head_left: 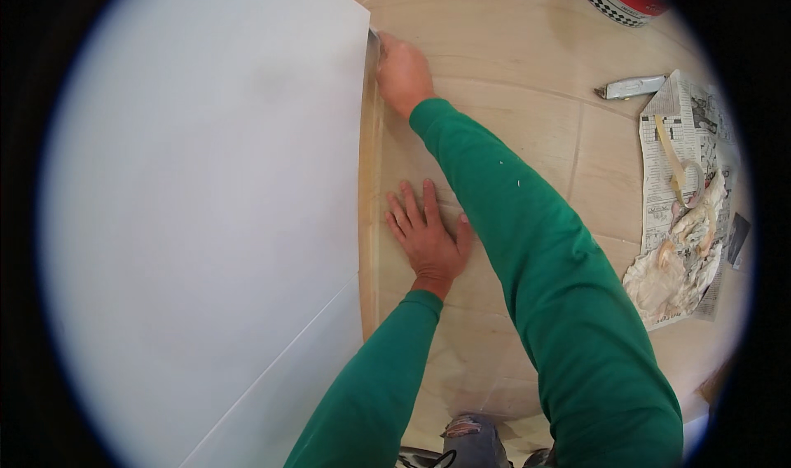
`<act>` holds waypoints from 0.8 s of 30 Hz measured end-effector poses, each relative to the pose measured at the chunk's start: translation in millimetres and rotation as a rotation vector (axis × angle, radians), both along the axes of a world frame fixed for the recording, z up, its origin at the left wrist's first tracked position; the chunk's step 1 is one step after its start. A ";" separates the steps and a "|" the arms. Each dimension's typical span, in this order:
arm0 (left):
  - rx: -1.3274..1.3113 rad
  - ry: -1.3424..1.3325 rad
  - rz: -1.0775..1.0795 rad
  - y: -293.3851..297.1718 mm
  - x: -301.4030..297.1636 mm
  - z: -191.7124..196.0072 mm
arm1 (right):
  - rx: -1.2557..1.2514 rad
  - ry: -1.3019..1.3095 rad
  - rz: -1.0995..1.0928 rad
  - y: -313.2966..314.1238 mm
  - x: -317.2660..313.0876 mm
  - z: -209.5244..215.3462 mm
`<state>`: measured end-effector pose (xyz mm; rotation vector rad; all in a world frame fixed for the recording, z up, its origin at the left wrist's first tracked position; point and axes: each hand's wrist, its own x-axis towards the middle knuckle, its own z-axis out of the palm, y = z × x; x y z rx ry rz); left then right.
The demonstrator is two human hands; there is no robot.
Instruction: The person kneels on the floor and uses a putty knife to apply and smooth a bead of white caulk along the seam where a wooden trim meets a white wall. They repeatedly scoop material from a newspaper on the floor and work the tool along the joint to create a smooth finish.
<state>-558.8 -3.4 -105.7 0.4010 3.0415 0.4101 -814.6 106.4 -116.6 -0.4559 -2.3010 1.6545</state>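
My right hand (404,74) is closed at the far end of the white wall (214,155), low down by its corner. A flat grey metal-bladed tool (374,46) shows between these fingers and the wall's foot; its handle is hidden in my grip. Along the base of the wall runs a yellowish tape-like strip (367,196), beside the tiled floor (503,114). Closer to me, my left hand (428,233) lies palm down on the tiles with its fingers spread, a little right of the strip and holding nothing.
At right, a newspaper sheet (659,155) carries a roll of masking tape (692,184) and crumpled, stained paper (671,278). A grey utility knife (633,86) lies at its upper corner. A bucket (622,2) stands at the far right. My knee (474,443) is at the bottom.
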 end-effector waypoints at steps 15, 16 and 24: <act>0.022 0.042 0.002 -17.6 7.5 -4.0 | -0.642 0.036 -0.330 -30.6 176.7 57.2; 0.035 0.046 0.016 -15.8 9.9 -1.7 | -0.534 -0.009 -0.318 -38.6 233.4 59.0; 0.171 0.245 0.035 -12.0 8.5 -15.5 | 0.384 0.005 0.181 -15.6 521.3 10.0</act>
